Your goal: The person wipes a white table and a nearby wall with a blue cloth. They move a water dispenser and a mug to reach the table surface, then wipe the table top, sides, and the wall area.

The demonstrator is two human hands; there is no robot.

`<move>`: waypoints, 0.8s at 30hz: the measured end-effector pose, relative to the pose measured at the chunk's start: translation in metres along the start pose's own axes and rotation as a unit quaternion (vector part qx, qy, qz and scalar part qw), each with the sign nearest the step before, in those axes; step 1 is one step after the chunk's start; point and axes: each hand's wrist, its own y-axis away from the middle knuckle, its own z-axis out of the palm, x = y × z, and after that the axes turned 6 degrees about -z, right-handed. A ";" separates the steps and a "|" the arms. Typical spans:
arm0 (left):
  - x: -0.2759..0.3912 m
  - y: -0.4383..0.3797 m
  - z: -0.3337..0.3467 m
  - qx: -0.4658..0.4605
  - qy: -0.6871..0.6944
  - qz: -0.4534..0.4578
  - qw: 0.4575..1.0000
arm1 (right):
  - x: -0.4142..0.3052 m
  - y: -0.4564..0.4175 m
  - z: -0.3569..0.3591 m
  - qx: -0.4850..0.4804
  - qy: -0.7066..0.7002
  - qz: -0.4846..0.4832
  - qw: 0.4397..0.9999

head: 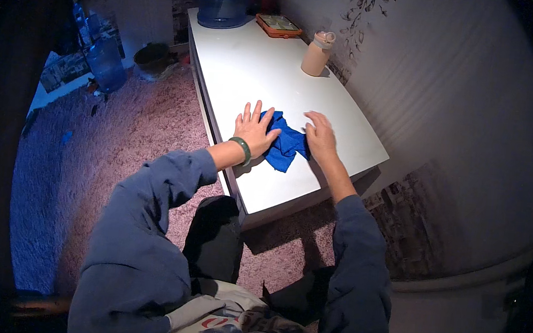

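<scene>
A crumpled blue cloth [286, 144] lies on the white tabletop [237, 69] of a low cabinet. My left hand [255, 130], with a green bangle at its wrist, lies palm down with fingers spread over the cloth's left edge. At the cloth's right edge is my right hand [320, 135], its fingers loosely bent and slightly blurred; whether it grips the cloth's corner I cannot tell.
A peach-coloured bottle [316, 54], an orange-cased tablet [279, 26] and a large blue water jug [222, 5] stand at the far end by the wall. On the left, a dark bowl [152, 59] and another blue jug [106, 64] are near the pink carpet [157, 114].
</scene>
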 end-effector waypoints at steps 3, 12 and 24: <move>0.024 0.009 -0.003 -0.093 -0.088 0.014 0.992 | 0.009 0.024 0.001 -0.060 0.204 0.048 0.976; 0.033 0.103 0.000 -0.094 -0.067 0.258 0.959 | 0.019 0.034 -0.008 -0.007 0.027 0.105 0.994; -0.048 0.007 -0.025 -0.051 -0.180 -0.021 0.982 | -0.042 0.025 0.018 -0.230 0.162 0.048 0.958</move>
